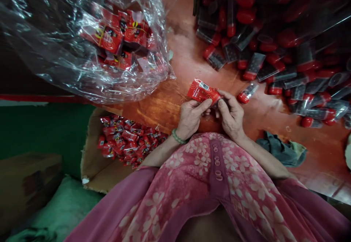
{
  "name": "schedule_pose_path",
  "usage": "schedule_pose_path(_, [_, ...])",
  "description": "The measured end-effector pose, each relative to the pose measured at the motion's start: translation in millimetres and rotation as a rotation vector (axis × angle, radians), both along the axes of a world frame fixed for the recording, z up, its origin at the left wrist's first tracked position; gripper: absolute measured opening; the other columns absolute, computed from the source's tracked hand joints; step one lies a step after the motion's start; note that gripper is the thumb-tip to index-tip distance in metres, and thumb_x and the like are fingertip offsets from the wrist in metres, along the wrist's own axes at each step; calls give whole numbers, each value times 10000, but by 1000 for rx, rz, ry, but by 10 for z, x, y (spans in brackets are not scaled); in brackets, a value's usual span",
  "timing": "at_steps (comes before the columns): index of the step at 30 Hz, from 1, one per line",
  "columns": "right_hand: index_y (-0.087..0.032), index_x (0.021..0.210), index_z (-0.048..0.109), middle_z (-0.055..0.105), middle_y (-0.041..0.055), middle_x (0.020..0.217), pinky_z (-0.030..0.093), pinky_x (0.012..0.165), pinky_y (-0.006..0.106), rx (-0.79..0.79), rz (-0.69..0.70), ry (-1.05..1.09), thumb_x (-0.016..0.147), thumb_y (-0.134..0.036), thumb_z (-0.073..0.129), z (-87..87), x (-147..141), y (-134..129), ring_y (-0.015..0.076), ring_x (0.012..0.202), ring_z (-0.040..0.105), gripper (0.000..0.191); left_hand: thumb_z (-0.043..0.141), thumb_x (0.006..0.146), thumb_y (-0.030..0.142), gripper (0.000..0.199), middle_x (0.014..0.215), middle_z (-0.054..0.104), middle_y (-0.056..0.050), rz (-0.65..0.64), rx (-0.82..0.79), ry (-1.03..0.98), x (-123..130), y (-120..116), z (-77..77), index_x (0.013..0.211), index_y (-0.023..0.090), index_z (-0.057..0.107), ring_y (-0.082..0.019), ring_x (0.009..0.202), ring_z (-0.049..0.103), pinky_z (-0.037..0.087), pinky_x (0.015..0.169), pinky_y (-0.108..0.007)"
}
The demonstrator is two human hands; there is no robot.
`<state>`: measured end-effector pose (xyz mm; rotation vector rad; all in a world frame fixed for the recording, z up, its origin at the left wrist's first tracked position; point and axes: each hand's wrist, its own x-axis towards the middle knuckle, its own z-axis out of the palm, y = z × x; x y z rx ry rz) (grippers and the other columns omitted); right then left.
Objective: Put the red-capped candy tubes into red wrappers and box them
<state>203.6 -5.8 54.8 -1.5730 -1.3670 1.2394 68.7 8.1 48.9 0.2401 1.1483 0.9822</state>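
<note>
A small red printed packet (202,90) with a barcode label is held between both hands over the orange-brown tabletop (181,48). My left hand (192,116), with a green bead bracelet on its wrist, grips the packet's lower left part with the thumb on top. At its right end, the thumb and fingers of my right hand (231,113) pinch the edge. Just right of that hand lies a clear tube with a red cap (247,92). What is inside the packet cannot be made out.
Many red-capped tubes (309,84) are heaped on the right. A clear plastic bag (128,84) with red packets stands at the upper left. Below it, a cardboard box (94,172) holds many red packets. A dark cloth (281,150) lies at the right.
</note>
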Motion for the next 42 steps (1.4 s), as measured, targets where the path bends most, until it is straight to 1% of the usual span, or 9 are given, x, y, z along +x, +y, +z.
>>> schedule_pose_path(5, [-284, 1275, 583, 629, 7, 873, 549, 586, 307, 183, -103, 107, 1004, -517, 517, -100, -112, 37, 123, 596, 562, 364, 946, 519, 524, 505, 561, 635, 41, 65, 60, -9, 83, 63, 68, 646, 137, 647, -49, 495, 568, 471, 541, -191])
schedule_pose_path(9, [-299, 1239, 578, 594, -28, 785, 519, 510, 269, 172, -69, 248, 1010, -491, 536, -86, -123, 109, 103, 536, 533, 301, 936, 548, 525, 483, 571, 640, 33, 46, 120, -27, 48, 81, 100, 698, 137, 689, -60, 487, 565, 469, 538, -206])
schedule_pose_path(14, [-303, 1250, 587, 705, 26, 1088, 552, 515, 290, 185, 17, 230, 992, -460, 579, -15, -80, 106, 90, 541, 560, 302, 891, 619, 570, 466, 724, 734, -8, 94, 214, 41, -16, 53, 92, 780, 157, 746, -106, 620, 647, 520, 615, -228])
schedule_pose_path(17, [-297, 1273, 582, 711, 33, 1106, 601, 609, 314, 236, 74, 139, 985, -413, 605, -4, -49, 93, 112, 617, 631, 312, 886, 648, 545, 428, 828, 773, -20, 124, 248, 26, 0, 52, 88, 837, 179, 770, -149, 739, 704, 570, 730, -266])
schedule_pose_path(20, [-288, 1300, 559, 712, 46, 1136, 638, 788, 350, 325, 96, 45, 961, -372, 652, -11, -19, 101, 177, 852, 729, 361, 892, 660, 502, 383, 865, 786, -24, 122, 262, -13, 18, 62, 95, 848, 187, 784, -172, 843, 732, 580, 880, -303])
schedule_pose_path(22, [-288, 1332, 530, 715, 56, 1154, 643, 833, 348, 392, 128, 18, 950, -362, 670, -16, -4, 113, 203, 948, 746, 414, 899, 655, 493, 374, 861, 786, -27, 113, 268, -46, 15, 70, 112, 840, 187, 787, -182, 875, 740, 571, 939, -323])
schedule_pose_path(29, [-301, 1406, 447, 686, 80, 1267, 630, 930, 360, 447, 208, -14, 962, -359, 657, -28, -5, 132, 220, 1094, 736, 495, 911, 644, 471, 388, 855, 779, -9, 143, 249, -114, -11, 87, 167, 902, 211, 784, -160, 813, 742, 586, 866, -298])
schedule_pose_path(35, [-272, 1420, 445, 708, 99, 1261, 660, 876, 363, 441, 241, -86, 976, -382, 636, -16, -3, 128, 218, 1043, 755, 496, 918, 628, 446, 353, 822, 768, -4, 178, 221, -120, -12, 74, 121, 830, 197, 772, -166, 799, 740, 587, 863, -312])
schedule_pose_path(42, [-267, 1388, 473, 704, 87, 1269, 641, 913, 350, 421, 263, -59, 991, -373, 614, 73, -24, 165, 205, 1084, 737, 435, 937, 594, 437, 348, 793, 759, 8, 190, 232, -110, -2, 79, 147, 787, 198, 773, -138, 746, 710, 592, 843, -296])
